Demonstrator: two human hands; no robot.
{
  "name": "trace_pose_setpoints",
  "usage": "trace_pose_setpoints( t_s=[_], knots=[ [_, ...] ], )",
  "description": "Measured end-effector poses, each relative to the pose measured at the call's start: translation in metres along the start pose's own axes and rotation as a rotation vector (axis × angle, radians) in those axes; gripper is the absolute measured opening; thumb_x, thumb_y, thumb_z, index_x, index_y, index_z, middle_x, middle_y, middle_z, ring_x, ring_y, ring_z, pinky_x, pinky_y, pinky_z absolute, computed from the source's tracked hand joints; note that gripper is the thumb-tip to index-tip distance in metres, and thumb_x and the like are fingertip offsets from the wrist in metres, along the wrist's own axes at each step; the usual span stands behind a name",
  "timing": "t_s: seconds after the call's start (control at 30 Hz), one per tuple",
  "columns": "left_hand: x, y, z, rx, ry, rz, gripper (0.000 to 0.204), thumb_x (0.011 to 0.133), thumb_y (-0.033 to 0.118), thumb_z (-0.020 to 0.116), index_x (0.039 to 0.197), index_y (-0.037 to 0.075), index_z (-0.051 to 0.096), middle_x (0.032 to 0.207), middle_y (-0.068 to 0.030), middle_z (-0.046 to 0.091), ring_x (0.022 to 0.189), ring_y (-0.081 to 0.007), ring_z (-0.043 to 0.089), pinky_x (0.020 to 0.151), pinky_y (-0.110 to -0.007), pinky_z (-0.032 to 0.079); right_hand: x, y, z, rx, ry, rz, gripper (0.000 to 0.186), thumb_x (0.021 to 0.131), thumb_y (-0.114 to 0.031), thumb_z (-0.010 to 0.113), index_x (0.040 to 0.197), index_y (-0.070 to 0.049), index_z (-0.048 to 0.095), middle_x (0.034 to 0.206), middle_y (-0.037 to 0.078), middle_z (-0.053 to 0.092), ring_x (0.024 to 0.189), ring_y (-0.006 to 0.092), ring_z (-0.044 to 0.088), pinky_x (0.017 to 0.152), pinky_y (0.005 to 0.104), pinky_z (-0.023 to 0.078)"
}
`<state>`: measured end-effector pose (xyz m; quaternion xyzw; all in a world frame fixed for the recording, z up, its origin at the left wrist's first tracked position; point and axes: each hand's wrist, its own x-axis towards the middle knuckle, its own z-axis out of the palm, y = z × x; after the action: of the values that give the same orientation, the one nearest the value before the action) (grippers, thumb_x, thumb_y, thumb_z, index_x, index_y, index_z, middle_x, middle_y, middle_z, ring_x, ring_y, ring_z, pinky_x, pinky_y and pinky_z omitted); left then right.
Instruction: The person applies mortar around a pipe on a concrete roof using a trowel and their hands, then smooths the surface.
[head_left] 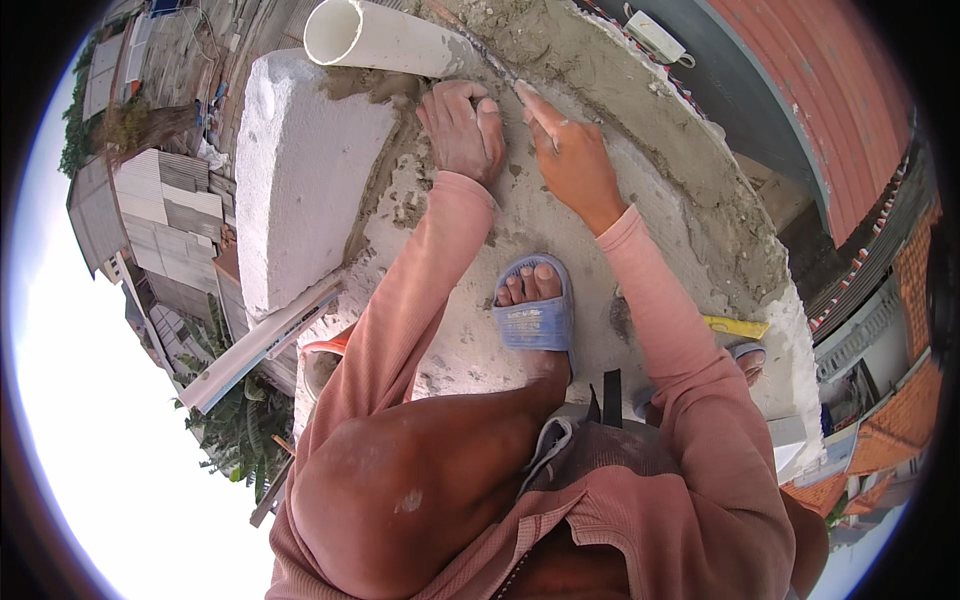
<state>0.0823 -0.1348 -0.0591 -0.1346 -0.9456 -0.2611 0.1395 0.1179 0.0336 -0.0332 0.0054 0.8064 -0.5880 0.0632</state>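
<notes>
My right hand is closed, index finger stretched along a thin, mortar-smeared tool that slants up and left across the grey surface. Its exact kind is unclear at this angle. Beside it, my left hand rests with fingers curled down, just below a white plastic pipe; its fingertips are hidden, so anything inside cannot be made out. Wet grey mortar forms a rough band along the right and top of the ledge. Left of my left hand stands a white block with mortar along its edge.
I crouch on a high, narrow ledge, one foot in a blue sandal. An orange-rimmed container is behind my left forearm, a yellow strip by my right. A white bar juts out left. Rooftops lie far below; a red roof is right.
</notes>
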Motion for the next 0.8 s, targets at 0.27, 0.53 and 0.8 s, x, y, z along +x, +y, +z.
trace_pose_setpoints(
  t_s=[0.27,0.53,0.8],
  knots=[
    [0.002,-0.002,-0.002,-0.002,0.016,0.016,0.020,0.089,0.017,0.057,0.107,0.009,0.052,0.110,-0.0137,0.054,0.103,-0.0355,0.049,0.095,-0.050,0.034,0.017,-0.006,0.010,-0.034,0.057,-0.080,0.047,0.092,-0.004,0.057,0.138,-0.004,0.056,0.093,0.027,0.068,0.088,0.0454,0.066,0.081,0.0495,0.053],
    [0.005,0.001,-0.001,-0.015,-0.021,-0.025,0.021,0.090,0.019,0.056,0.109,0.010,0.052,0.111,-0.0144,0.054,0.105,-0.0361,0.049,0.097,-0.050,0.033,0.018,0.002,0.014,-0.103,0.043,-0.088,0.047,0.090,-0.005,0.057,0.137,-0.004,0.057,0.088,0.030,0.066,0.084,0.0456,0.066,0.077,0.0499,0.052],
    [0.005,-0.002,0.001,-0.053,0.001,-0.028,0.022,0.090,0.019,0.056,0.109,0.010,0.052,0.110,-0.0140,0.054,0.105,-0.0362,0.049,0.098,-0.052,0.032,0.005,-0.003,0.009,-0.073,0.008,0.020,0.045,0.096,-0.005,0.054,0.141,-0.005,0.055,0.109,0.025,0.070,0.102,0.0420,0.068,0.088,0.0442,0.054]
  ],
)
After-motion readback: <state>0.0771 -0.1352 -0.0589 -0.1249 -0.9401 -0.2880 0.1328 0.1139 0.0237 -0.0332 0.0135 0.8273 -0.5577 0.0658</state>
